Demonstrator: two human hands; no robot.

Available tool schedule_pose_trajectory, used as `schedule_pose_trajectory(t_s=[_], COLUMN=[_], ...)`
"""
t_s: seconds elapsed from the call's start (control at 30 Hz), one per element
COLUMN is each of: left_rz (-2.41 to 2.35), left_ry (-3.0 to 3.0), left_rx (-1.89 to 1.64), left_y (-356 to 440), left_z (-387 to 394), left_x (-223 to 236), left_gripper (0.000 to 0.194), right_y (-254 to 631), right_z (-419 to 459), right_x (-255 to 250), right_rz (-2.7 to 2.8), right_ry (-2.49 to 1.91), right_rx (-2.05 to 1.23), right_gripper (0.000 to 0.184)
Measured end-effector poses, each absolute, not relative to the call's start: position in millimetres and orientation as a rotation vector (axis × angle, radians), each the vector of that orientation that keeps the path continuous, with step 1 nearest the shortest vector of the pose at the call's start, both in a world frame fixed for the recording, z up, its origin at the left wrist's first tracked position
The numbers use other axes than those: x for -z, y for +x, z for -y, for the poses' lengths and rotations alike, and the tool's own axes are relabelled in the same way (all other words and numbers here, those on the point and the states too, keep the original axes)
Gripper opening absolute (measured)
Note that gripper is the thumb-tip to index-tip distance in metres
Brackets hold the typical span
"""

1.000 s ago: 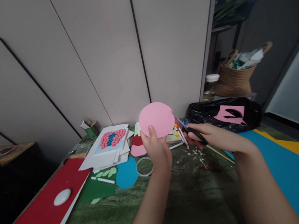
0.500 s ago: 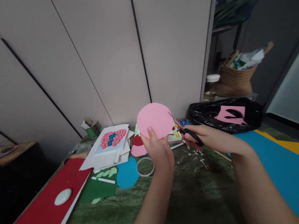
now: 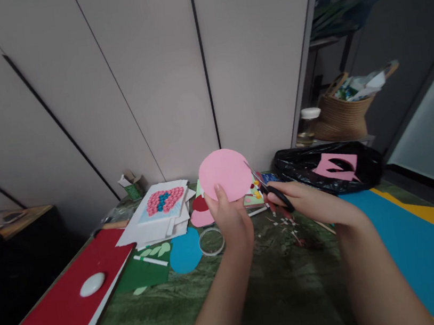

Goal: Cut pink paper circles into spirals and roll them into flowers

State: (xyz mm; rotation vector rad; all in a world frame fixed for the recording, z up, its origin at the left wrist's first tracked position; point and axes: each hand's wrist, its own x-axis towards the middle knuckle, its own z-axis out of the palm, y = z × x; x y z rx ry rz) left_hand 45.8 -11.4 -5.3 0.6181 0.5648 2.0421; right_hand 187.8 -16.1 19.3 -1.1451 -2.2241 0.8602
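Note:
My left hand (image 3: 230, 214) pinches the lower edge of a round pink paper disc (image 3: 224, 175), thumb on the near face. The disc is held up above the table, facing me. In my right hand (image 3: 292, 195) is a pair of scissors (image 3: 282, 196) with black handles. Their blades point up and left and meet the disc's right edge. Whether the blades are parted is too small to tell. Behind and below the disc lie a dark red paper piece (image 3: 199, 203) and another pink paper piece (image 3: 201, 218), partly covered.
Around the green table (image 3: 150, 322) lie red paper (image 3: 57, 319) with a white oval object (image 3: 92, 284), a blue cutout (image 3: 185, 253), a tape roll (image 3: 200, 244), a marker (image 3: 150, 260) and white sheets (image 3: 130, 234). At right are blue paper (image 3: 407, 249) and a black bag (image 3: 298, 164).
Almost nothing differs. The whole view has shifted very slightly, while both hands, the pink disc and the scissors keep nearly the same pose.

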Motion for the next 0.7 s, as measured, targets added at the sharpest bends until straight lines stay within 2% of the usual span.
schedule_pose_trajectory(t_s=[0.4,0.7], left_rz=[-0.684,-0.603], left_ry=[0.637,0.639], left_rx=[-2.02,-2.036], left_y=[42.5,39.0], left_z=[9.2,6.5], left_x=[5.3,6.9], left_gripper=[0.046,0.045], right_y=[185.2,185.5], right_z=[17.7,17.5], right_x=[-19.2,-17.5], right_rz=[2.226,2.253], right_ry=[-1.141,-1.131], right_rx=[-0.824,-0.762], right_gripper=[0.033,0.031])
